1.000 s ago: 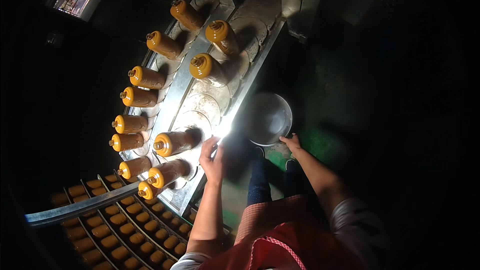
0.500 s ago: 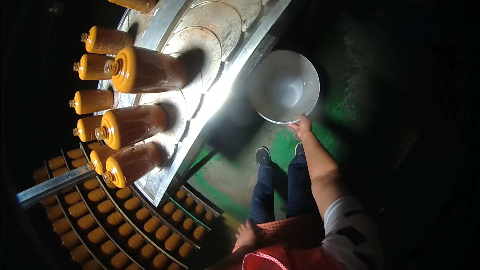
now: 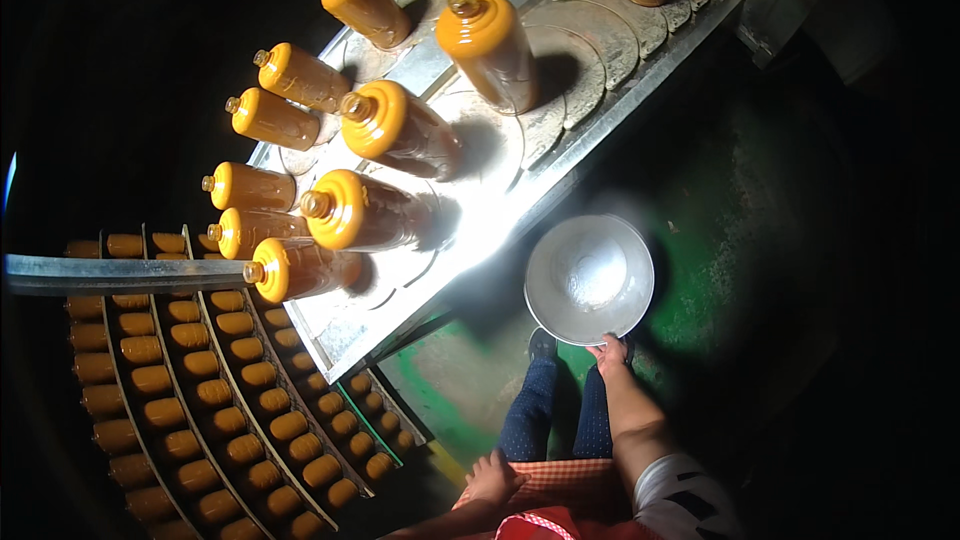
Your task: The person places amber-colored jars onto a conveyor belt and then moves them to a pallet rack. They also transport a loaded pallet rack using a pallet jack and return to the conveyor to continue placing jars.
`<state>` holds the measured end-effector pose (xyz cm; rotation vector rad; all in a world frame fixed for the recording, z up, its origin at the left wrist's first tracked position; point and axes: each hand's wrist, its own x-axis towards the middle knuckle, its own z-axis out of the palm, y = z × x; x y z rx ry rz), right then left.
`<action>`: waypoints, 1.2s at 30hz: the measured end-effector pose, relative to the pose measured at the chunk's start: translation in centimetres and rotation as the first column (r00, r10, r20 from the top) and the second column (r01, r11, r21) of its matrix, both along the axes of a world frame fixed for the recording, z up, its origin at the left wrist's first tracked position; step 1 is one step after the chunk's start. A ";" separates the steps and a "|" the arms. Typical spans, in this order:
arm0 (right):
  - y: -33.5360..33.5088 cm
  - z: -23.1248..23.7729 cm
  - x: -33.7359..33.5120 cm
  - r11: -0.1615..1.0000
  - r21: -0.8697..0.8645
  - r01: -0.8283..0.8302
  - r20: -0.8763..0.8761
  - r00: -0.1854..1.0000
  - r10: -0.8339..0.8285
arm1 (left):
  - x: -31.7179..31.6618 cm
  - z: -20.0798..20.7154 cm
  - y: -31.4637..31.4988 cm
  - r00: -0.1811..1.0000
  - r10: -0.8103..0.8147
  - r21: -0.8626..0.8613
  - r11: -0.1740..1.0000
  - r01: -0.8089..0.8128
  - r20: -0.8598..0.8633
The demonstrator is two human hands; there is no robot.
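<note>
My right hand (image 3: 612, 352) is closed on the near rim of a wide round metal basin (image 3: 548, 282). The basin is tipped so that its inside faces up toward me; it looks bare apart from a bright reflection at the bottom. It hangs over the floor, just off the edge of a conveyor. My left hand (image 3: 492, 480) rests at the front of my red checked apron (image 3: 565, 483), its fingers loosely spread with nothing in them. Closest to the basin on the conveyor stand several amber glass bottles (image 3: 375, 212) with yellow shoulders and uncapped necks.
The slat-topped conveyor (image 3: 600, 35) has a metal side rail (image 3: 600, 135) and a central divider strip. Another row of bottles (image 3: 275, 120) stands on its far side. Lower left, racks (image 3: 240, 370) hold many similar bottles. A metal bar (image 3: 120, 272) juts out leftward. The floor (image 3: 470, 360) is green.
The basin has come nearer my body, with my right hand still on its rim. The bottles and conveyor sit farther right and higher in view. My left hand stays by the apron.
</note>
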<state>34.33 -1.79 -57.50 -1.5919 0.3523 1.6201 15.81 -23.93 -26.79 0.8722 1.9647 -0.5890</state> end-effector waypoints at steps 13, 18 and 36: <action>7.9 25.5 4.8 0.182 0.168 -0.969 0.802 0.242 0.546 | -0.8 5.8 -4.0 0.508 0.651 0.334 0.382 -0.861 0.564; 27.0 44.0 -9.7 0.114 0.379 -0.918 0.920 0.387 0.062 | -4.1 9.1 -9.4 0.243 0.726 0.292 0.060 -0.955 0.644; 48.9 48.5 -11.8 0.330 -0.029 -0.944 0.992 -0.067 -0.105 | -12.3 6.4 -16.8 0.123 0.832 0.271 -0.035 -0.962 0.541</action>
